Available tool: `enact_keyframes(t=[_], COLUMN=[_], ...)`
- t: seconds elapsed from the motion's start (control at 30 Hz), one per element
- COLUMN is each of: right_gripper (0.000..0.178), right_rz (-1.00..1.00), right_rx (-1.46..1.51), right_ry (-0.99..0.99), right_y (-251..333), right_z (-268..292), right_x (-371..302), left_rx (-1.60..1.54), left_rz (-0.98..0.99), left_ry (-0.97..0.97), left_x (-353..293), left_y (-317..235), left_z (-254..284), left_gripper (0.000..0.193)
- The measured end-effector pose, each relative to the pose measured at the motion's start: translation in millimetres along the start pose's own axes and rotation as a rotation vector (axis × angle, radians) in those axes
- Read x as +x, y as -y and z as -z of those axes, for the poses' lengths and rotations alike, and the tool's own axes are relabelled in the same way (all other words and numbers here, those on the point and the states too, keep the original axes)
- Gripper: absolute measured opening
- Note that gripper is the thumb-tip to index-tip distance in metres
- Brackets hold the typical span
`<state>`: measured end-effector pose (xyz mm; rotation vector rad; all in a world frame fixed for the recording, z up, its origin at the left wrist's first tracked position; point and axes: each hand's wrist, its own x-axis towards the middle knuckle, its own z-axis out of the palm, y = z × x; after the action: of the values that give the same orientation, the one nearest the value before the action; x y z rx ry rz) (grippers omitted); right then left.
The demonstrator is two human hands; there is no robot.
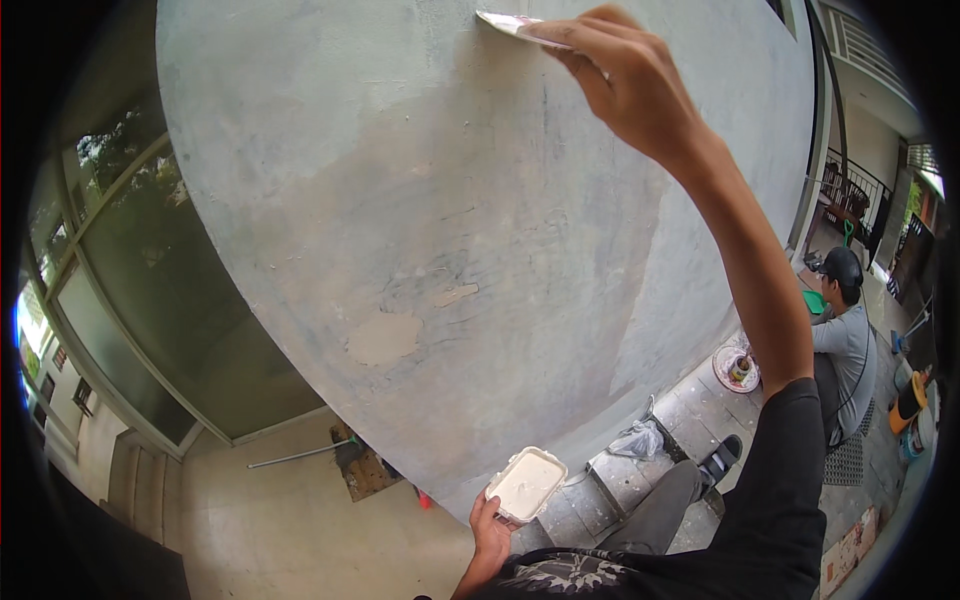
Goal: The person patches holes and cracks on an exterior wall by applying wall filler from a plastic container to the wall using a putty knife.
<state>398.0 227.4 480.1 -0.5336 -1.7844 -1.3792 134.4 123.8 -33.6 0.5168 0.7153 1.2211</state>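
High on the grey-white wall point(480, 200), my right hand point(635, 85) grips a putty knife point(508, 22) whose pale, smeared blade touches the surface. My right arm is stretched up and forward. Low in front of me, my left hand point(488, 530) is closed around the edge of a small rectangular tub point(528, 484) filled with creamy white filler, some of it crusted along the rim. The wall carries patchy coats, a beige bare spot point(385, 338) and a smaller beige mark point(457, 295) near its lower middle.
A person point(845, 340) in a cap and grey shirt sits at the right, near a round paint-stained lid point(737, 369). Glass doors point(180, 290) stand left. A pole point(300, 453) and a stained board point(362, 468) lie below. Buckets point(908, 402) are far right; a plastic bag point(637, 440) lies by the wall.
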Motion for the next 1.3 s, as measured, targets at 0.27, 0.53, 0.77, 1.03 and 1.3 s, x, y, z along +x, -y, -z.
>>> enact_keyframes(t=[0.27, 0.53, 0.77, 1.03, 1.3], right_gripper=[0.018, 0.013, 0.018, 0.026, 0.038], right_rz=[-0.145, -0.033, 0.033, 0.025, 0.019], right_rx=[0.231, 0.191, 0.232, 0.137, 0.271], right_ry=[0.154, -0.073, -0.001, -0.045, 0.062], right_y=[32, 13, 57, 50, 76], right_z=[11, 18, -21, 5, -47], right_x=[-36, 16, -31, -4, -16], left_rx=[0.004, 0.004, -0.021, 0.005, -0.032], left_rz=[0.012, -0.007, -0.003, 0.007, -0.020], left_ry=[-0.016, -0.018, -0.033, -0.015, -0.048], left_x=[3, 8, 5, 10, 6], left_y=[2, 2, 4, 5, 5], left_z=[7, -4, -2, 0, 4], left_gripper=[0.050, 0.050, 0.050, 0.050, 0.050])
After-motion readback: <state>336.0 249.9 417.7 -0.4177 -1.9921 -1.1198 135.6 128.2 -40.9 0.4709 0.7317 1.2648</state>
